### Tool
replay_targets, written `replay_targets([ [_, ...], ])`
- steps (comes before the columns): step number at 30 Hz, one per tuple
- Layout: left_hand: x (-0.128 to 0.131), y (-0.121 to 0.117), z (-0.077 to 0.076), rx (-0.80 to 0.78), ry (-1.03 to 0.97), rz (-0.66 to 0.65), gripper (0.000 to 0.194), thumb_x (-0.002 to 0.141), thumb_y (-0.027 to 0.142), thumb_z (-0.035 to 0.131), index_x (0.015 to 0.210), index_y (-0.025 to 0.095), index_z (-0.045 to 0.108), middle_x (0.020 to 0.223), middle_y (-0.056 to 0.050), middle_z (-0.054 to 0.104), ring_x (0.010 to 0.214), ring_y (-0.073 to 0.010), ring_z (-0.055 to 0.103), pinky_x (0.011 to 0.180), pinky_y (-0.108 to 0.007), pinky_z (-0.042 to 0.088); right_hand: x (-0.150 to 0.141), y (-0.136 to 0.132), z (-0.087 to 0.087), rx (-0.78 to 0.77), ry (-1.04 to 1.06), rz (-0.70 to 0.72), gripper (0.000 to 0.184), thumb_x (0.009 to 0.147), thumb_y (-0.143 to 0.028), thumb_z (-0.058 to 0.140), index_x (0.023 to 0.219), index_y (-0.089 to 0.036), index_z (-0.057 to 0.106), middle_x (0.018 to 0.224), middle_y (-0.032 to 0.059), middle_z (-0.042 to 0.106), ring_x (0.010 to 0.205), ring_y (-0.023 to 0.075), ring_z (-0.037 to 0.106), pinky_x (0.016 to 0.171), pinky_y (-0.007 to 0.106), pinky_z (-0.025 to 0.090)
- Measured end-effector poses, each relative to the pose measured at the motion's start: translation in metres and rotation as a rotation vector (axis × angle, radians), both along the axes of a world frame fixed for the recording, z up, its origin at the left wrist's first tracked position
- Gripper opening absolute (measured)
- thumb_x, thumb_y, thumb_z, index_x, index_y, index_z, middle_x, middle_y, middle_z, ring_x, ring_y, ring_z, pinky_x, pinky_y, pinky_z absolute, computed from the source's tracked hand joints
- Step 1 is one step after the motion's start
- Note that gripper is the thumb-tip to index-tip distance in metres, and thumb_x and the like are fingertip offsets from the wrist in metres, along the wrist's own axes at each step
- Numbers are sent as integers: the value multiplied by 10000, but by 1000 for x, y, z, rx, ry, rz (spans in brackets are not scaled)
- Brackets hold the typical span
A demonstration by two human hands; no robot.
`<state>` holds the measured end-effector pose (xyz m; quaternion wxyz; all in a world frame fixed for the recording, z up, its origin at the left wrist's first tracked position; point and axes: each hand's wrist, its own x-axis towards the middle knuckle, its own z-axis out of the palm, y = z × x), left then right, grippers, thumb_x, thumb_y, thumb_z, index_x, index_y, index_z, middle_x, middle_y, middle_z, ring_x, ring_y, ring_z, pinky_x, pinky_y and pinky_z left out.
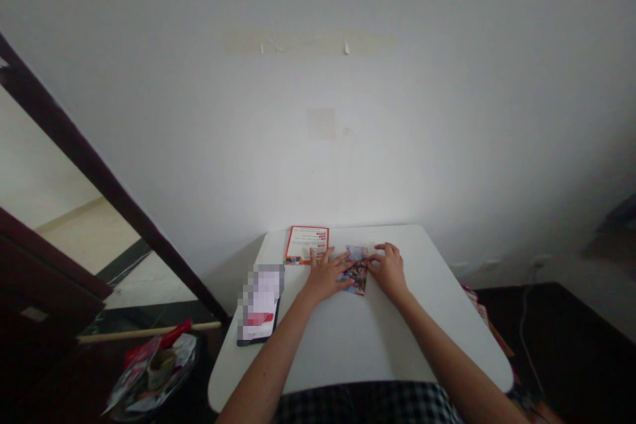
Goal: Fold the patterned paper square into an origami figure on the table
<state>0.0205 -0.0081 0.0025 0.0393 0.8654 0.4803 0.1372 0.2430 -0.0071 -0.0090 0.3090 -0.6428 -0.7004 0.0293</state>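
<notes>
A small printed picture sheet (356, 279), colourful and creased-looking, lies on the white table (348, 344). My left hand (325, 276) rests flat with spread fingers, its fingertips over the sheet's left part. At the right edge of the sheet, my right hand (389, 271) has thumb and index finger closed together on the paper, the other fingers curled loosely. Just beyond my left fingertips is a red-bordered printed card (307, 242) with lines of text, close to the wall. Part of the sheet is hidden under my left fingers.
A phone (261, 305) with a blurred-out screen lies left of my left forearm. The white wall (318, 172) stands right behind the table. On the floor at left is a bin (159, 371) filled with wrappers. A cable (524, 331) hangs from a wall socket at right.
</notes>
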Motion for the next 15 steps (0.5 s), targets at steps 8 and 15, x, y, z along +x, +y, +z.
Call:
replay_targets([
  [8, -1, 2, -2, -8, -18, -10, 517, 858, 659, 512, 1363, 570, 441, 1518, 85, 456, 1457, -358, 234, 1046, -783, -170, -4, 12, 5, 26, 8, -91, 143, 843, -326, 636, 854, -288, 774, 1186, 78, 556, 1201, 283, 418, 993, 426, 380],
  [15, -1, 0, -1, -17, -20, -11, 512, 869, 651, 503, 1369, 579, 424, 1520, 90, 453, 1457, -357, 237, 1036, -794, -172, -5, 25, 9, 20, 1, -160, 171, 852, -340, 621, 851, -280, 781, 1172, 88, 553, 1181, 283, 427, 971, 412, 376],
])
